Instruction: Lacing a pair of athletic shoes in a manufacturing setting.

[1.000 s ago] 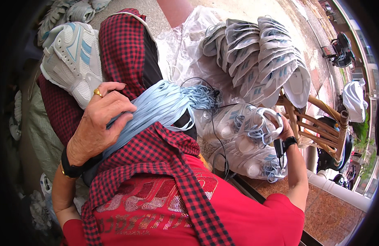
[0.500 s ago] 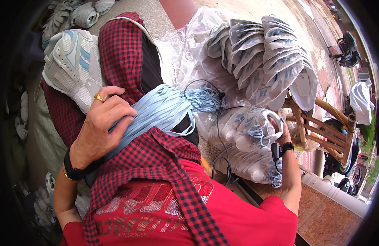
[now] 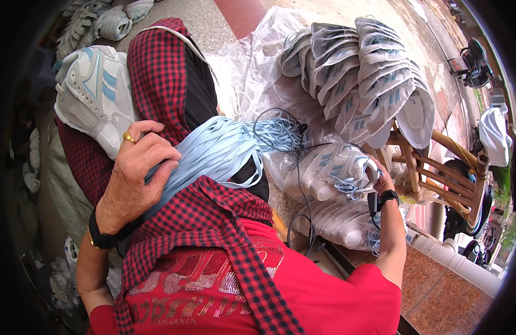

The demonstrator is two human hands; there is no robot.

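Note:
Across my lap lies a long bundle of light blue shoelaces (image 3: 219,146), loose at its far right end. My left hand (image 3: 139,173) rests at the bundle's left edge, with bent fingers and the thumb closed on the laces. Just beyond it, a white and grey shoe upper (image 3: 96,92) with blue stripes sits over my left knee. On the right, my right hand (image 3: 384,180) grips the heel end of a laced shoe upper (image 3: 355,167) on a row of nested uppers. Its fingertips are partly hidden by the upper. Blue lace ends hang at its front.
Behind the row stand tall stacks of uppers (image 3: 375,84) by a bamboo stool (image 3: 436,173). More uppers (image 3: 336,220) lie below my right hand. Clear plastic sheeting (image 3: 252,67) covers the ground ahead. A black cable (image 3: 298,184) loops between the laces and the uppers.
My right hand and wrist have shifted slightly at the heel of the laced upper, covering more of its opening. My left hand stays at the laces. The view has tilted a little.

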